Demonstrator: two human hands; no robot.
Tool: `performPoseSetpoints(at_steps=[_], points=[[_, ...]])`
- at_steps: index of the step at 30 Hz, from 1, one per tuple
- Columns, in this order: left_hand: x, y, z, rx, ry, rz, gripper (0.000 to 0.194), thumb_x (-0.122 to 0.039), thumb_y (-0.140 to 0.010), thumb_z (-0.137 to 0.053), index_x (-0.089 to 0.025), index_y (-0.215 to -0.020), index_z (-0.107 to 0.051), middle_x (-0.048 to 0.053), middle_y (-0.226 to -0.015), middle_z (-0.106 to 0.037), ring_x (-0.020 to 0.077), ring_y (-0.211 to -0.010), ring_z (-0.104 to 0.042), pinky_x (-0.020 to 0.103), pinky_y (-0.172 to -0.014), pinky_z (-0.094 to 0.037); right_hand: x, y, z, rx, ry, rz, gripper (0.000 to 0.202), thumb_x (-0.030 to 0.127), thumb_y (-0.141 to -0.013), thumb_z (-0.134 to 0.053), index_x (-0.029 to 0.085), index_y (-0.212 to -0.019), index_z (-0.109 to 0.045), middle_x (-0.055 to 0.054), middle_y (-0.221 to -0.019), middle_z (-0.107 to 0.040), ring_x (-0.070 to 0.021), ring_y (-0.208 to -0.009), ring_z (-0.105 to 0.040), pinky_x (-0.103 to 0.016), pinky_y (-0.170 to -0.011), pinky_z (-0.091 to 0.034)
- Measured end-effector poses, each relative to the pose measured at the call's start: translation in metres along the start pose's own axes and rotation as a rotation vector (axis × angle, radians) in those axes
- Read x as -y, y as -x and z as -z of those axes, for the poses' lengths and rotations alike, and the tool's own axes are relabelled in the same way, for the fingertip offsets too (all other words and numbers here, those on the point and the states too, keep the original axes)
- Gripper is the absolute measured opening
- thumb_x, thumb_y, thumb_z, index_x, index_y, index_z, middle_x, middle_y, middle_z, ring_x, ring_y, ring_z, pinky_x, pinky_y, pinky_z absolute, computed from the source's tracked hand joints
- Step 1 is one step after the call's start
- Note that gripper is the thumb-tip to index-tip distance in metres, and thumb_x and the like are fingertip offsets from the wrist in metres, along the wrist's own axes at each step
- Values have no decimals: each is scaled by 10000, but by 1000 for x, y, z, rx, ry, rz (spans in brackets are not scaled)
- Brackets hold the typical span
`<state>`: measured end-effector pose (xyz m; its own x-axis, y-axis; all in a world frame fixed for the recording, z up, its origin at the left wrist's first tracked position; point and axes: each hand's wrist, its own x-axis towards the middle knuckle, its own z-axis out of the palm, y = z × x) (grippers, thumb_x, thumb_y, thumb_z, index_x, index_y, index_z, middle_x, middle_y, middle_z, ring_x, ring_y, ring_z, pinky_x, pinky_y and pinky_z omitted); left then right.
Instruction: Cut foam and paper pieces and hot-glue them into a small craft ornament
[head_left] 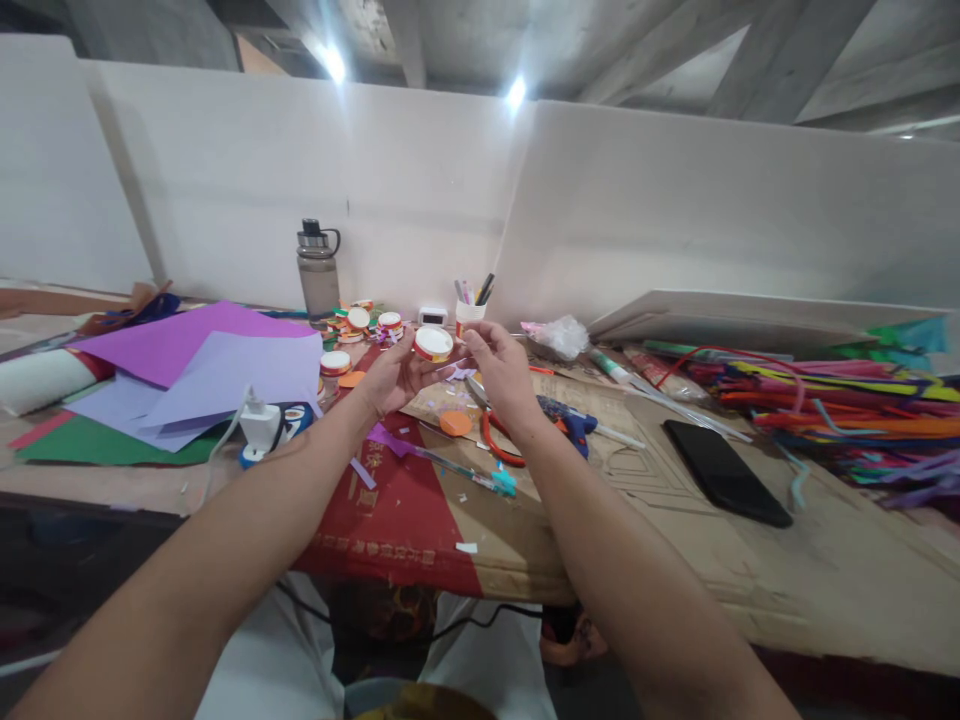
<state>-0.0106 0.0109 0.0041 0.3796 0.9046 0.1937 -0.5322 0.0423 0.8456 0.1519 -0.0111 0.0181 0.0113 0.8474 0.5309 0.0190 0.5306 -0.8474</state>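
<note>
My left hand (396, 378) holds a short, round piece cut from a paper cup (433, 344), white on its face with a red and yellow rim. Close to its right side is my right hand (501, 368), thumb and fingers pinched together; anything between them is too small to make out. Below the right hand lie scissors with orange-red handles (495, 445), partly covered by it. An orange paper disc (455, 423) and purple paper scraps (394, 440) rest on the cardboard under both hands. Similar cup pieces (335, 362) stand left of my left hand.
Purple and lilac paper sheets (240, 370), a plug on a power strip (261, 425) and a water bottle (318, 275) are at left. A pen cup (470, 315) stands behind. To the right are a blue glue gun (576, 428), a phone (724, 470) and colourful pipe cleaners (847, 420).
</note>
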Motion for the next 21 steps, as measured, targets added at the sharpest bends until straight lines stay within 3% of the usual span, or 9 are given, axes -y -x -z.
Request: performPoseSetpoints(at_steps=[7, 11, 16, 21], points=[[5, -3, 0, 2, 17, 36, 470, -555, -902, -470, -170, -1107, -645, 126, -1094, -724, 263, -1107, -657, 344, -862, -557, -1, -1, 1, -24, 4, -45, 196, 383, -851, -557, 207, -924, -607, -8, -820, -651, -118, -652, -603, -280, -621, -529], [7, -4, 2, 18, -10, 17, 472, -559, -858, -552, -177, -1124, -635, 114, -1057, -729, 248, -1040, -681, 366, -870, -557, 2, 1, 2, 6, 129, 4, 217, 381, -836, -586, 201, -952, -623, -38, -911, -664, -143, -742, -626, -305, -675, -534], [9, -4, 4, 8, -71, -176, 447, -323, -708, -789, -254, -1118, -623, 32, -1142, -683, 163, -997, -659, 334, -910, -527, -4, 1, -1, 72, 230, 38, 323, 418, -792, -660, 209, -1036, -624, -77, -1055, -651, -176, -879, -626, -329, -719, -546], [7, -3, 3, 32, -138, -203, 541, -247, -645, -826, -235, -1151, -635, 74, -1244, -630, 180, -1085, -601, 288, -900, -499, -9, 0, -2, 171, 225, 30, 393, 399, -777, -694, 236, -1123, -608, -70, -1058, -662, -185, -909, -639, -338, -710, -560]])
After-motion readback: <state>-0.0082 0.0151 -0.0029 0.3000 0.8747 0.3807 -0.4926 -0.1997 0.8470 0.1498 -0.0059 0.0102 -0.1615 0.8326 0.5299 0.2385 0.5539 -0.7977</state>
